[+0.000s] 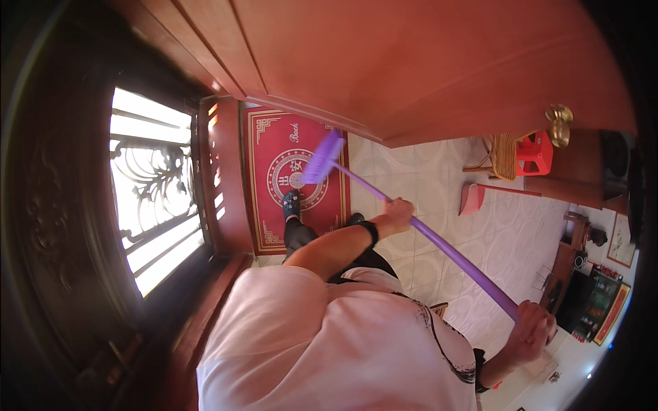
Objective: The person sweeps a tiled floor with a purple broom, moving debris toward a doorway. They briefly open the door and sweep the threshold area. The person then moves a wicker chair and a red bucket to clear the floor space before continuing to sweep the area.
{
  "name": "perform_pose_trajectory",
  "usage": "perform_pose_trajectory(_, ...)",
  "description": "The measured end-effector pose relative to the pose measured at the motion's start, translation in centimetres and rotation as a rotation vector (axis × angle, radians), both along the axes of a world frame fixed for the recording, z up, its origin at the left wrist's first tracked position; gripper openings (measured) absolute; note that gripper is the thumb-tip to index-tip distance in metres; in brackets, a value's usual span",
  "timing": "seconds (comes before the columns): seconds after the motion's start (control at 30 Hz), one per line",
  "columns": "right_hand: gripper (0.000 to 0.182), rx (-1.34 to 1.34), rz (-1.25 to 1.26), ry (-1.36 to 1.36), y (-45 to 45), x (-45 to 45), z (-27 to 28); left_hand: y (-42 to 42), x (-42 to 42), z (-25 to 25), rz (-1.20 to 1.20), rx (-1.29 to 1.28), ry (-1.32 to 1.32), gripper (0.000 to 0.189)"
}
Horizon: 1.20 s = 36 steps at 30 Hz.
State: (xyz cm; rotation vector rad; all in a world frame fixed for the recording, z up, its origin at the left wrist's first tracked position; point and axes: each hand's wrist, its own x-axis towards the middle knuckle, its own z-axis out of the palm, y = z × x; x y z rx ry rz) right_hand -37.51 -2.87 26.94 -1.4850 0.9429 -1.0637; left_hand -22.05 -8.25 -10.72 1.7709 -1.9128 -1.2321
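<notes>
My left hand, with a black band at the wrist, grips the purple handle of a broom partway along. Near the handle's end, my right hand is closed around it, also with a dark band behind it. The purple broom head with its bristles is over a red doormat bearing writing and a round pattern. One of my feet, in a dark clog, stands on the mat beside the broom head.
A reddish wooden door with a brass knob spans the top. A dark door with a grille is at left. On the tiled floor are a pink long-handled dustpan, a rattan chair and a red plastic stool.
</notes>
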Motion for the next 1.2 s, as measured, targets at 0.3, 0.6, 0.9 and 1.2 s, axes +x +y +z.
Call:
perform_pose_trajectory(0.3, 0.032, 0.008, -0.017, -0.403, -2.8, -21.6, 3.1, -1.6, -8.5, 9.7, -0.3, -0.02, -0.098, 0.013)
perform_pose_trajectory(0.6, 0.029, 0.068, -0.111, -0.196, -4.4, -18.5, -4.7, 0.5, -11.2, 0.4, -0.137, 0.179, -0.233, 0.017)
perform_pose_trajectory(0.9, 0.024, -0.209, -0.292, -0.349, -0.9, -27.5, 4.4, -1.3, -18.7, 9.5, -0.352, -0.053, 0.054, 0.013)
perform_pose_trajectory(1.2, 0.031, 0.078, -0.461, -0.193, 3.7, -18.0, -4.5, 4.2, -12.6, 0.4, -0.4, 0.198, -0.189, 0.02)
